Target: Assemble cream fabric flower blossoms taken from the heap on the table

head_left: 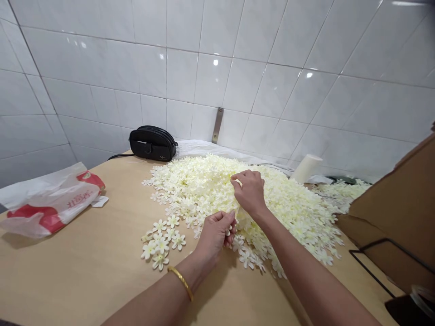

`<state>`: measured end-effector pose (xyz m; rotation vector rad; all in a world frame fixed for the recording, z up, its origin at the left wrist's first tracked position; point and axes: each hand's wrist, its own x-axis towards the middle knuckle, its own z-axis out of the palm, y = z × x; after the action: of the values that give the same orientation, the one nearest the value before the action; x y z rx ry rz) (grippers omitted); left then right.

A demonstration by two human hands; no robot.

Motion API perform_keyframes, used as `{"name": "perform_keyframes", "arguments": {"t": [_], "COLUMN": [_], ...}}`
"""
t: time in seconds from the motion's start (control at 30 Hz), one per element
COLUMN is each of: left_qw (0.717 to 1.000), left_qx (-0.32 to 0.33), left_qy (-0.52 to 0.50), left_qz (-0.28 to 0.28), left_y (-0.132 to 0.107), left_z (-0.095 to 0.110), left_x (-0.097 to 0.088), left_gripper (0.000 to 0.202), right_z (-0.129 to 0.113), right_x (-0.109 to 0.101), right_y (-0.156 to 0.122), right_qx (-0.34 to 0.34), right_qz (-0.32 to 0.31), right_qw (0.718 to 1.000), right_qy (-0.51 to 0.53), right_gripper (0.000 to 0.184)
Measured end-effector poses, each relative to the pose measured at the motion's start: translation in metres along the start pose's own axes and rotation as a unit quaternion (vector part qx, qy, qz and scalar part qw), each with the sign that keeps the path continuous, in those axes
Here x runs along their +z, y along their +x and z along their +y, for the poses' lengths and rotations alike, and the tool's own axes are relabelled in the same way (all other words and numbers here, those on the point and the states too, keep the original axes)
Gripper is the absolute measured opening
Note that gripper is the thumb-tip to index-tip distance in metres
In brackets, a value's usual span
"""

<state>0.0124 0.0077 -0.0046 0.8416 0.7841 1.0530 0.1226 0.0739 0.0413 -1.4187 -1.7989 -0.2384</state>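
Note:
A wide heap of cream-white artificial flower heads (204,181) covers the middle of the table, each with several petals and a yellowish centre. At the heap's near edge, my left hand (215,231) has its fingers closed, and a pale petal of an artificial flower shows between them. My right hand (250,192) is over the heap, a little farther away. Its thumb and index finger come together around a small yellowish bit that looks like part of a flower. To the left of my left hand lies a small loose group of flower heads (162,242).
On the left lie a red and white plastic bag (68,201) and a black pouch (152,144). Behind the heap, a cream roll (306,168) leans near the tiled wall (183,72). A cardboard box (397,208) and a black wire frame (374,246) stand on the right.

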Motion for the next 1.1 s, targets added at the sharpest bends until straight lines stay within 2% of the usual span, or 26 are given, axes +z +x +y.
{"name": "perform_keyframes", "arguments": {"t": [0.1, 0.23, 0.33, 0.43, 0.57, 0.67, 0.73, 0.77, 0.87, 1.0, 1.1], "left_qw": [1.0, 0.999, 0.998, 0.996, 0.993, 0.99, 0.989, 0.989, 0.99, 0.993, 0.994], "left_qx": [-0.018, -0.034, -0.048, -0.069, -0.101, -0.11, -0.116, -0.117, -0.115, -0.099, -0.086], "left_qy": [0.008, 0.001, -0.034, -0.048, -0.057, -0.073, -0.085, -0.089, -0.082, -0.057, -0.058], "left_qz": [0.018, 0.015, -0.021, -0.029, -0.032, -0.044, -0.025, -0.01, 0.014, -0.008, -0.027], "left_y": [0.001, 0.0, 0.0, -0.003, -0.011, -0.019, -0.022, -0.023, -0.022, -0.013, -0.007], "left_z": [0.002, -0.001, -0.007, -0.011, -0.009, -0.008, -0.008, -0.008, -0.007, -0.002, -0.005], "left_x": [0.0, 0.002, 0.006, 0.011, 0.014, 0.011, 0.008, 0.008, 0.012, 0.027, 0.031], "left_gripper": [0.043, 0.051, 0.053, 0.05, 0.041, 0.024, 0.011, 0.01, 0.025, 0.035, 0.034], "right_z": [-0.005, -0.012, -0.013, -0.009, -0.003, -0.002, -0.002, -0.003, -0.002, 0.006, 0.01], "right_x": [-0.019, -0.045, -0.051, -0.049, -0.044, -0.044, -0.043, -0.043, -0.041, -0.041, -0.042], "right_y": [-0.024, -0.071, -0.101, -0.119, -0.127, -0.129, -0.131, -0.131, -0.131, -0.127, -0.123], "right_qx": [-0.029, -0.02, -0.012, -0.02, -0.028, -0.037, -0.05, -0.057, -0.075, -0.059, -0.009], "right_qz": [0.028, -0.034, -0.082, -0.105, -0.119, -0.134, -0.145, -0.148, -0.136, -0.067, -0.044], "right_qw": [0.999, 0.995, 0.991, 0.992, 0.991, 0.987, 0.985, 0.984, 0.987, 0.996, 0.998], "right_qy": [0.02, 0.089, 0.105, 0.067, 0.048, 0.078, 0.083, 0.077, 0.042, 0.008, 0.04], "right_gripper": [0.016, 0.015, 0.013, 0.017, 0.019, 0.021, 0.023, 0.023, 0.022, 0.019, 0.018]}}
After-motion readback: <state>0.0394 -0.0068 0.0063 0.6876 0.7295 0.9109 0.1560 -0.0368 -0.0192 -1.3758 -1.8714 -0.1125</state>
